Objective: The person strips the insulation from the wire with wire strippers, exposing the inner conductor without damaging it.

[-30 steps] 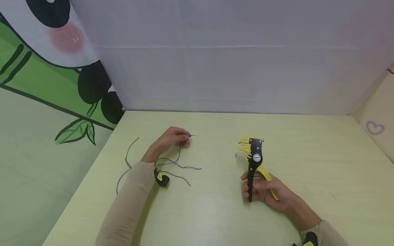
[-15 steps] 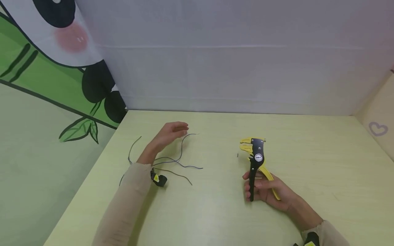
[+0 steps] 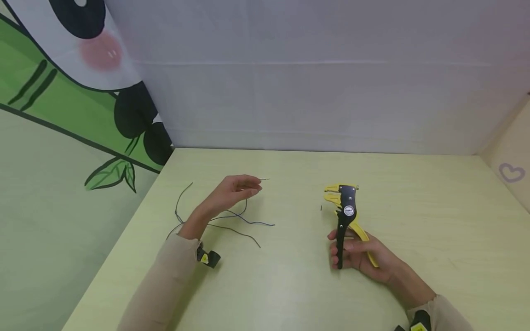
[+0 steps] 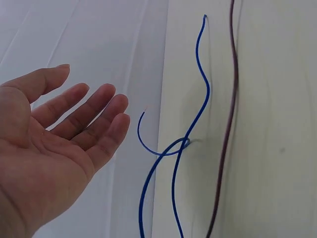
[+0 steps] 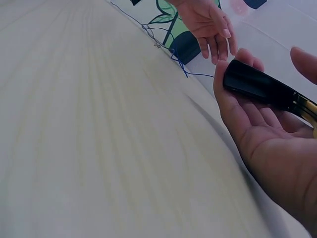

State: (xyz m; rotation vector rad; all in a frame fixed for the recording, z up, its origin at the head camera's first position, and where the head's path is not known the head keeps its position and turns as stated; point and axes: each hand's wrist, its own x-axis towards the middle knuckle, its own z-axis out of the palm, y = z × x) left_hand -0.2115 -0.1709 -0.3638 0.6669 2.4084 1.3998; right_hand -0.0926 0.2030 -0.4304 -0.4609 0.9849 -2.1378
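Note:
My left hand (image 3: 233, 195) hovers above the wires on the left half of the table, fingers loosely bent and holding nothing. In the left wrist view its palm (image 4: 54, 134) is beside the curled end of a blue wire (image 4: 139, 136), whose tip looks bare. Another blue wire end (image 4: 208, 89) and a brown wire (image 4: 235, 64) run alongside. My right hand (image 3: 374, 262) grips a wire stripper (image 3: 346, 202) by its black and yellow handles, its yellow jaws pointing left. The right wrist view shows the black handle (image 5: 257, 87) lying across the fingers.
More wire (image 3: 178, 204) from the bundle spreads out left of my left wrist. A tiny dark scrap (image 3: 321, 208) lies just left of the stripper's head. A pale curtain (image 3: 314, 105) hangs behind the far edge of the wooden table (image 3: 290, 285).
My left hand let go of the blue wire's end, lifted away, then came slightly back toward me and right over the wire. The right hand and wire stripper stay nearly still.

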